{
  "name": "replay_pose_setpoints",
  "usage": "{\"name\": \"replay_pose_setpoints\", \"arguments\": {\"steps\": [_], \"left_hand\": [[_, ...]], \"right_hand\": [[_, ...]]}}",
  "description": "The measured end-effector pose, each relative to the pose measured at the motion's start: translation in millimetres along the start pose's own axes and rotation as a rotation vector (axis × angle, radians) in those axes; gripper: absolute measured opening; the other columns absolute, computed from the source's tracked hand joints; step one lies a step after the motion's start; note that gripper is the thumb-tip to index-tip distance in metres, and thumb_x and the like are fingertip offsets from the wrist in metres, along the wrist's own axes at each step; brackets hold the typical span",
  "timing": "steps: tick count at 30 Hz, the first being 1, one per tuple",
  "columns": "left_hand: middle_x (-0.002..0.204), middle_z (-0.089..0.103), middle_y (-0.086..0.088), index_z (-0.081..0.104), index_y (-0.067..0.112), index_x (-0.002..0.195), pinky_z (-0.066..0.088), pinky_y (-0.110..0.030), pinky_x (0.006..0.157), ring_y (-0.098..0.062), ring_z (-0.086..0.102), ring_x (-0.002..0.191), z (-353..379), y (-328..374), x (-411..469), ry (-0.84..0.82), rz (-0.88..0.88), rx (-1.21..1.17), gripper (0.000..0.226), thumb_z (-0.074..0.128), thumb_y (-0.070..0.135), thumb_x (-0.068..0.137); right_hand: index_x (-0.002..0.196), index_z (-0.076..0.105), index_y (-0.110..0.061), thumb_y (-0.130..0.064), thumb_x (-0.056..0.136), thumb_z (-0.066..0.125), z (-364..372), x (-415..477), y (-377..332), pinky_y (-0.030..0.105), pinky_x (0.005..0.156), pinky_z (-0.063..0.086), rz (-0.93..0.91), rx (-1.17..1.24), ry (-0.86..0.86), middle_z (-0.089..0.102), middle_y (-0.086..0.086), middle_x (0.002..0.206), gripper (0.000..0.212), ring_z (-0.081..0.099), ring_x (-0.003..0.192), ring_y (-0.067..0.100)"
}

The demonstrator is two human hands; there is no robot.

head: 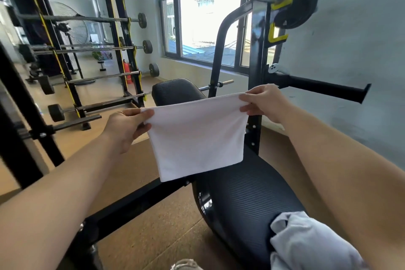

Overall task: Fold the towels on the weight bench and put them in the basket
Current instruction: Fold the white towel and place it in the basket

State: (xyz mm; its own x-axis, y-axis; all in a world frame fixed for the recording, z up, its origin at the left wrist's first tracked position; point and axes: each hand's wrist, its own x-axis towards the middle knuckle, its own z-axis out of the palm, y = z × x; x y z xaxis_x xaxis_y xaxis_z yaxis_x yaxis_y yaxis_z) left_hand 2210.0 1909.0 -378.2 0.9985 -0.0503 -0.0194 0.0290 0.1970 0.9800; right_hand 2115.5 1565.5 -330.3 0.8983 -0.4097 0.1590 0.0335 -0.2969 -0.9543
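The left hand (125, 126) and right hand (264, 103) each pinch a top corner of a white towel (197, 136) (held taut). It hangs above the bench (241, 199). A crumpled towel (306, 245) lies on the bench's near end.

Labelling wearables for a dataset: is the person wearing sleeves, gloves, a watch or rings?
No. The left forearm and right forearm are bare to the frame edge; the left hand and right hand show no gloves, watch, bracelet or visible rings.

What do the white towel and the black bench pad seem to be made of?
The white towel looks like soft matte cotton cloth: it hangs limp. The bench pad is likely black vinyl or rubber: fine ribbed lines, a sheen at its edge.
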Motion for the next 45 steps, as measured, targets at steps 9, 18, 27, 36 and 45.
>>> {"name": "replay_pose_setpoints", "arguments": {"steps": [9, 18, 27, 36, 45], "left_hand": [[0.121, 0.067, -0.013, 0.066, 0.008, 0.109, 0.061, -0.022, 0.065, -0.024, 0.069, 0.107, -34, 8, -86, -0.105, -0.033, -0.08, 0.023, 0.075, 0.012, 0.088], [0.116, 0.065, -0.011, 0.065, 0.012, 0.098, 0.064, -0.028, 0.069, -0.026, 0.068, 0.102, -48, -12, -149, 0.006, -0.027, 0.023, 0.008, 0.071, 0.015, 0.094], [0.097, 0.068, -0.003, 0.071, 0.017, 0.105, 0.06, -0.028, 0.056, -0.016, 0.063, 0.079, -56, -68, -159, 0.223, 0.123, 0.458, 0.013, 0.066, 0.027, 0.098], [0.089, 0.072, 0.0, 0.074, 0.021, 0.088, 0.063, -0.037, 0.069, -0.02, 0.069, 0.079, -72, -156, -136, 0.207, -0.079, 0.459, 0.013, 0.067, 0.026, 0.097], [0.089, 0.07, -0.007, 0.067, 0.019, 0.095, 0.064, -0.041, 0.073, -0.021, 0.072, 0.071, -59, -220, -139, 0.219, -0.208, 0.539, 0.016, 0.058, 0.029, 0.102]], "right_hand": [[0.092, 0.075, -0.001, -0.033, 0.087, 0.082, -14, -92, -2, 0.034, 0.056, 0.052, -0.073, -0.229, 0.044, 0.075, 0.019, 0.076, 0.033, 0.066, 0.067, 0.037], [0.11, 0.071, 0.004, -0.009, 0.09, 0.077, -20, -175, 7, 0.031, 0.063, 0.063, 0.055, -0.092, -0.157, 0.074, 0.022, 0.097, 0.024, 0.078, 0.079, 0.026], [0.097, 0.075, -0.008, -0.029, 0.089, 0.08, 10, -205, 72, 0.022, 0.047, 0.037, 0.12, -0.07, -0.062, 0.056, 0.002, 0.067, 0.024, 0.047, 0.057, 0.012], [0.088, 0.076, -0.005, -0.025, 0.087, 0.082, 53, -200, 159, 0.022, 0.05, 0.045, 0.236, -0.125, -0.014, 0.06, 0.003, 0.068, 0.02, 0.052, 0.059, 0.012], [0.094, 0.071, -0.011, -0.027, 0.092, 0.075, 109, -193, 224, 0.045, 0.073, 0.065, 0.414, -0.055, 0.037, 0.074, 0.015, 0.1, 0.017, 0.074, 0.092, 0.032]]}}
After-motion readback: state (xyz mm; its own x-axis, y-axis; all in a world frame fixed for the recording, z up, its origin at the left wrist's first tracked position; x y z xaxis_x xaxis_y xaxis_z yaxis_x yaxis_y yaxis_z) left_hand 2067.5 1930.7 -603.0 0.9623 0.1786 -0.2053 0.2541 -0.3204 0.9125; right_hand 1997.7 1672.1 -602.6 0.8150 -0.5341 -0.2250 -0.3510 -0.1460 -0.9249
